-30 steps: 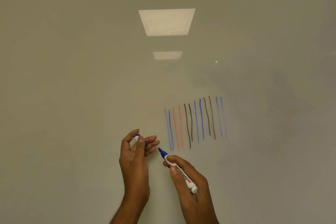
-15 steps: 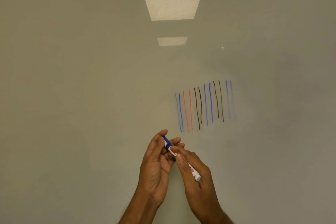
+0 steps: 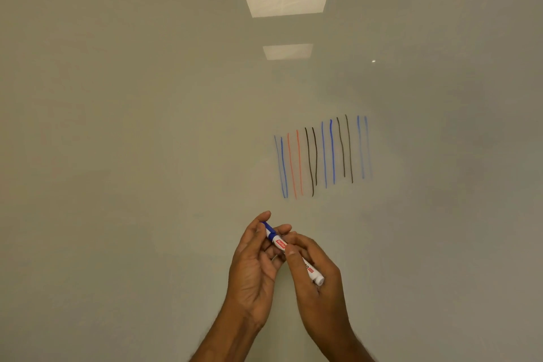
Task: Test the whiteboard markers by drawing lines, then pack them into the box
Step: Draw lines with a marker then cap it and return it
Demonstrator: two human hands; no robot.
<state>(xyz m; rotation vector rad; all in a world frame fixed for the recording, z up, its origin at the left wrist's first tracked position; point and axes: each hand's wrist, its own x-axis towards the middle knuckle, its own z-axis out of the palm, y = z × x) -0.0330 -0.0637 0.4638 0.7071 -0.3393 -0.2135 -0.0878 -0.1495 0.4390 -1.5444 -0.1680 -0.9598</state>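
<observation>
Drawn together at six o'clock, left hand [image 3: 252, 269] pinches the seemingly seated blue cap [image 3: 269, 231] and right hand [image 3: 318, 300] grips the marker [image 3: 315, 276].

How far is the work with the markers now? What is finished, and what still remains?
Done: six pairs of test lines, blue, red and black, stand on the whiteboard. In hand: both hands hold a blue marker. The left hand grips its blue cap and the right hand grips the barrel; the cap looks seated. Left: packing. No box is in view, so the number already packed cannot be told.
</observation>
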